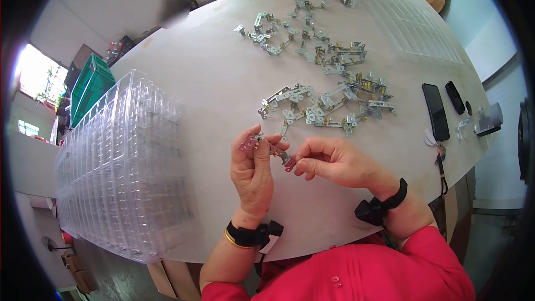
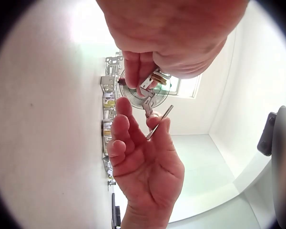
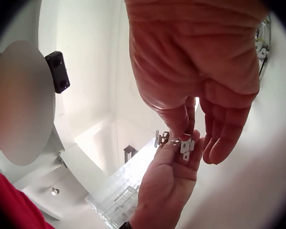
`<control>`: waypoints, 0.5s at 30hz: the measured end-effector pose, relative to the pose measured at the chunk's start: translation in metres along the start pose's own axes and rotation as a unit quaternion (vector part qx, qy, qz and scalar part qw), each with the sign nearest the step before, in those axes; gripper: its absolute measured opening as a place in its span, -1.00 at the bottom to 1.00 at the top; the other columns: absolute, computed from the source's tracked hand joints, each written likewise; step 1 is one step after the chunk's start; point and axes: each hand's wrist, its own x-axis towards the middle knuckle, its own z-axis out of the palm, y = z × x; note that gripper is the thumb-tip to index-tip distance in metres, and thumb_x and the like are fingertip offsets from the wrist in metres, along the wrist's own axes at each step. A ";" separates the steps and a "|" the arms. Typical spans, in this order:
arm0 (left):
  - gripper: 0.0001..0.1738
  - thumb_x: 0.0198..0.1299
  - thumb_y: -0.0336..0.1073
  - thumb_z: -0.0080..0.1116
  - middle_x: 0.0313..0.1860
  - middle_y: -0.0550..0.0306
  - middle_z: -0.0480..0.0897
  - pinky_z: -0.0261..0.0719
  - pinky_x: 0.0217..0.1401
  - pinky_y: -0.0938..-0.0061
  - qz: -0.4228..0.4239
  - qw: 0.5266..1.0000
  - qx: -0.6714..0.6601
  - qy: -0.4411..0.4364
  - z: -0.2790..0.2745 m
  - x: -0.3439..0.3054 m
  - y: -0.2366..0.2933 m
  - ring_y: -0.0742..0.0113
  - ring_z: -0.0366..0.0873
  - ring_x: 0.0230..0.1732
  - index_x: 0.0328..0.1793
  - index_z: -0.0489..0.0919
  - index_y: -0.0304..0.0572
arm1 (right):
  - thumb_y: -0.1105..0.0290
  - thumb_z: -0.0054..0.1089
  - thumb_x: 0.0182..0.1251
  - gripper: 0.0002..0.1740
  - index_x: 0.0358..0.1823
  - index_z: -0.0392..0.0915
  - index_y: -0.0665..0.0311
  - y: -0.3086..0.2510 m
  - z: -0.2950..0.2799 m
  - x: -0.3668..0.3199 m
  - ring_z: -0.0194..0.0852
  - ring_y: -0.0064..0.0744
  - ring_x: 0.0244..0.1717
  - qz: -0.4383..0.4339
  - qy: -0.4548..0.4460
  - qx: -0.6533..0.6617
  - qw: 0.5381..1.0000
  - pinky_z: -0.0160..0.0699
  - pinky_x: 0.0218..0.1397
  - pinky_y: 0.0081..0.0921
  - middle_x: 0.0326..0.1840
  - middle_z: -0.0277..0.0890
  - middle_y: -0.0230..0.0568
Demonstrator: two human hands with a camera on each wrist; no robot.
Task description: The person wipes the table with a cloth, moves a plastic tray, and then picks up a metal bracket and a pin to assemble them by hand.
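In the head view, the left hand [image 1: 252,181] pinches one end of a jointed metal part [image 1: 287,161] between thumb and fingers, above the table. At the part's other end is the right hand [image 1: 340,161], thumb and forefinger pinching it. From the left wrist, a thin metal plate [image 2: 159,122] shows edge-on between the right thumb and forefinger, its other fingers loosely bent. The right wrist view shows the left hand [image 3: 167,186] below, gripping the part [image 3: 185,146]; the right fingertips partly hide it.
Similar metal parts [image 1: 312,112] lie in loose piles beyond the hands. Stacked clear plastic trays [image 1: 122,173] stand at the left, with a green crate [image 1: 92,86] behind. Another clear tray [image 1: 415,28] lies far right; a phone [image 1: 435,111] and dark case [image 1: 455,97] rest nearer.
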 end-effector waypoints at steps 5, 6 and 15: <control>-0.63 0.56 -0.41 -0.07 0.05 -0.02 0.67 0.62 0.11 0.40 -0.021 0.999 0.015 -0.024 0.003 -0.003 0.003 0.25 0.69 0.03 0.43 0.35 -0.20 | 0.39 0.13 0.55 -0.89 -0.13 0.53 0.29 0.000 0.001 0.003 0.50 -0.64 -0.23 -0.025 0.034 0.014 0.999 0.57 -0.10 -0.60 -0.23 0.59 -0.40; -0.63 0.56 -0.41 -0.07 0.05 -0.02 0.67 0.62 0.11 0.40 -0.021 0.999 0.015 -0.024 0.003 -0.003 0.002 0.25 0.69 0.03 0.43 0.35 -0.20 | 0.39 0.12 0.56 -0.89 -0.13 0.53 0.28 -0.002 0.001 0.002 0.50 -0.64 -0.21 -0.026 0.054 0.003 0.998 0.57 -0.09 -0.59 -0.23 0.58 -0.40; -0.56 0.51 -0.52 -0.22 0.21 -0.16 0.63 0.60 0.27 0.24 -0.090 0.990 -0.077 -0.078 -0.006 0.001 0.008 0.10 0.65 0.15 0.48 0.33 -0.30 | 0.52 0.26 0.42 -0.91 -0.19 0.50 0.31 -0.008 -0.018 0.001 0.45 -0.57 -0.30 -0.188 0.147 -0.230 0.943 0.48 -0.21 -0.55 -0.30 0.49 -0.37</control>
